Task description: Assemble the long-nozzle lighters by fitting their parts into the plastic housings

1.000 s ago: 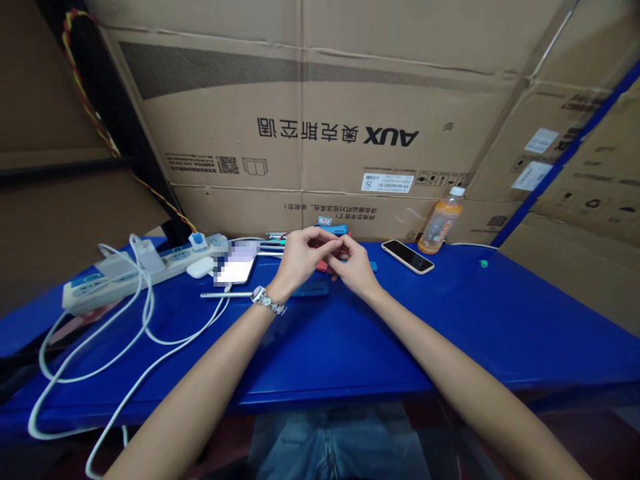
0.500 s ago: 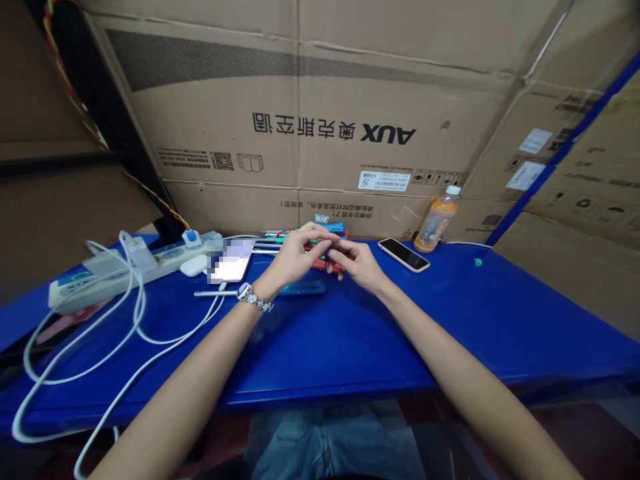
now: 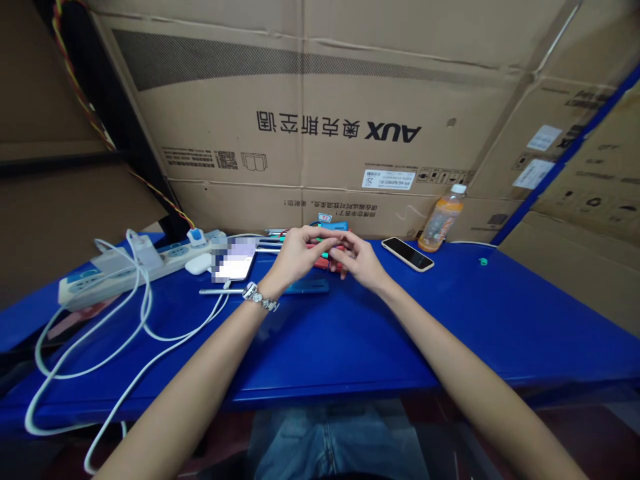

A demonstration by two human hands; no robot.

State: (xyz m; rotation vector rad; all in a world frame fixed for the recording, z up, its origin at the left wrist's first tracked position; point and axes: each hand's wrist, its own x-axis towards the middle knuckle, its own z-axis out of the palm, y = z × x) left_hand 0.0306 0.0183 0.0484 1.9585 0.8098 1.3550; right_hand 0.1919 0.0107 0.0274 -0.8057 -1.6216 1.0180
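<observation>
My left hand [image 3: 295, 257], with a silver watch [image 3: 254, 294] on its wrist, meets my right hand [image 3: 363, 259] over the back middle of the blue table. The fingers of both are bent, and their tips come together. Whatever lies between them, if anything, is hidden or too small to make out. Behind and below the hands are several tools with red, green and blue handles [image 3: 333, 227], partly covered. A screwdriver-like tool with a blue handle [image 3: 313, 287] and a thin metal shaft lies beneath my left wrist.
On the left are a power strip [image 3: 80, 288], white cables [image 3: 145, 310], a white earbud case [image 3: 199, 264] and a lit phone [image 3: 239, 260]. To the right lie a dark phone [image 3: 407, 255], an orange drink bottle [image 3: 443, 220] and a small green piece [image 3: 483, 262]. Cardboard [image 3: 225, 100] stands behind.
The whole view has shifted slightly to the right. My fingers have moved a little against each other, and a bit more of the coloured handles shows between my thumbs.
</observation>
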